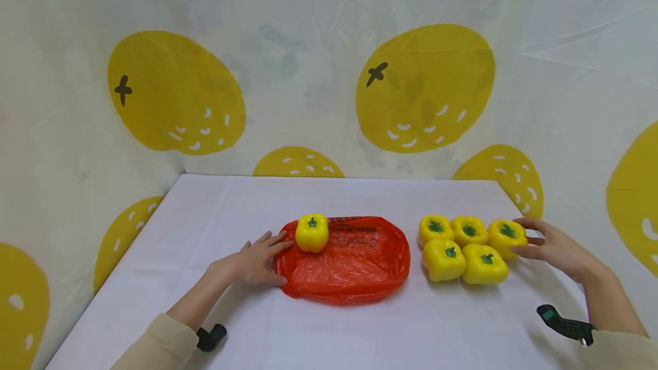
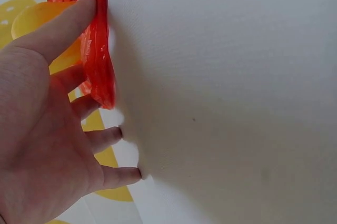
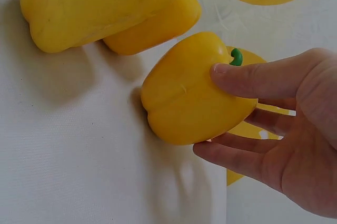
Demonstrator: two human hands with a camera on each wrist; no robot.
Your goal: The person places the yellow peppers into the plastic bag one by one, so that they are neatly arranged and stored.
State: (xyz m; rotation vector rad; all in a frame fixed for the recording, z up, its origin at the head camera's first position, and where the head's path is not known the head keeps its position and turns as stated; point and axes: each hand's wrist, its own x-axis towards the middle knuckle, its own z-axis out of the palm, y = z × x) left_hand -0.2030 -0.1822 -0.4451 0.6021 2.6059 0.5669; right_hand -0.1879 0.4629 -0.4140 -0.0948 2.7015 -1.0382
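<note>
A red plastic bag (image 1: 354,267) lies flat in the middle of the white table, with one yellow bell pepper (image 1: 312,233) standing on its left part. My left hand (image 1: 259,261) rests at the bag's left edge, fingers spread; in the left wrist view the thumb touches the red plastic (image 2: 98,50) and the fingertips reach down to the table. On the right stand several yellow bell peppers (image 1: 469,230) in two rows. My right hand (image 1: 557,247) holds the back-right bell pepper (image 3: 184,92), thumb on one side and fingers round the other.
The white table (image 1: 247,336) ends at a back edge against a curtain (image 1: 303,84) printed with large yellow fruit. Two other bell peppers (image 1: 444,260) stand in the front row, close to the held one. A black strap device (image 1: 562,322) hangs at the right wrist.
</note>
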